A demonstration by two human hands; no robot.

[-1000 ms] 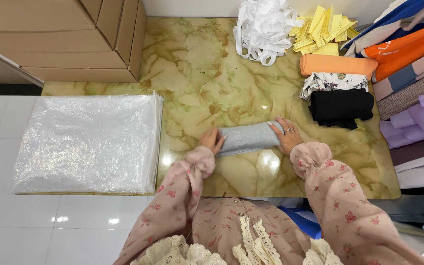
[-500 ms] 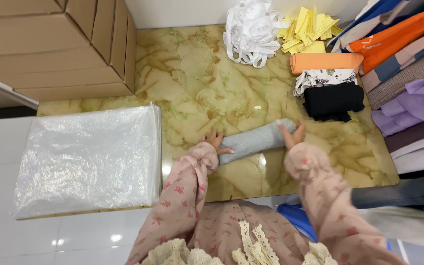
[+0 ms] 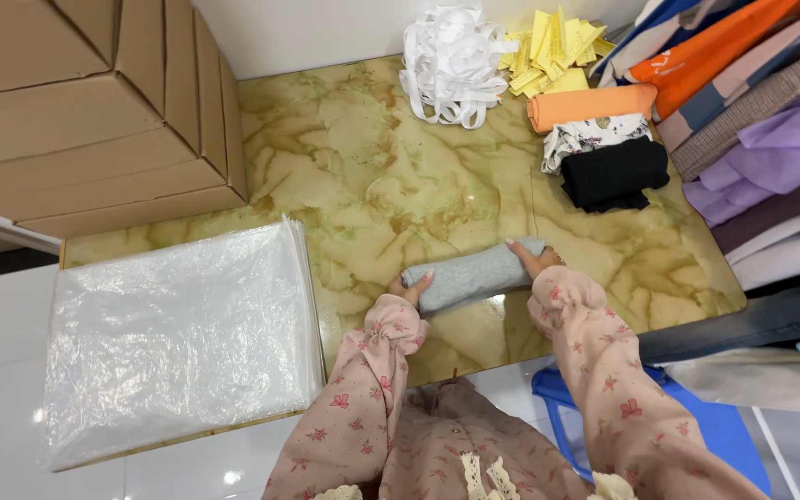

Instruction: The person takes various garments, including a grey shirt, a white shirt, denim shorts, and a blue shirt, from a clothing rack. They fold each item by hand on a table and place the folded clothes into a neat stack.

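Fingers of the left hand [image 3: 411, 288] were pressed on the left end of the grey roll [image 3: 470, 276]; those of the right hand [image 3: 534, 258] were curled over its right end. The roll lay on the marble table [image 3: 363, 176], right of the plastic bags [image 3: 178, 338]. It was judged soft, light, easily unrolled, best gripped at both ends. Both wrists were bent inward, forearms converging.
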